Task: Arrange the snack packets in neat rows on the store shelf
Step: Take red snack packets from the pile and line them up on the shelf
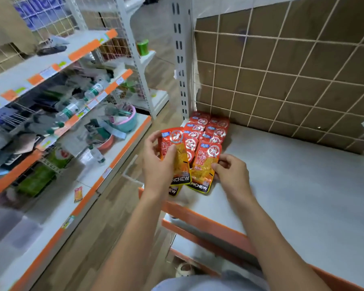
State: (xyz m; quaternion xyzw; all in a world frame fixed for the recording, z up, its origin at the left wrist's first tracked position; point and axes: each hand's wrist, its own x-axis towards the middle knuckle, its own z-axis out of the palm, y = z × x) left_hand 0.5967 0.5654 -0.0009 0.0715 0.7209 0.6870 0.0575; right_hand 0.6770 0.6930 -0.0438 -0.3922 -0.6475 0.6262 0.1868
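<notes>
Red and orange snack packets lie overlapped in two rows (206, 129) at the back left corner of a grey shelf (292, 181) with an orange front edge. My left hand (159, 164) grips a packet (173, 152) by its middle, lifted slightly over the left row. My right hand (231, 173) pinches the lower right corner of the front packet of the right row (205, 164), which lies flat on the shelf. One more packet's bottom edge (173, 191) shows under my left wrist.
A wire grid with cardboard behind (292, 70) backs the shelf. To the left stands another shelving unit (57, 114) with bottles, bowls and mixed goods. A single packet (78, 194) lies on its lowest shelf. Wooden floor runs between the units.
</notes>
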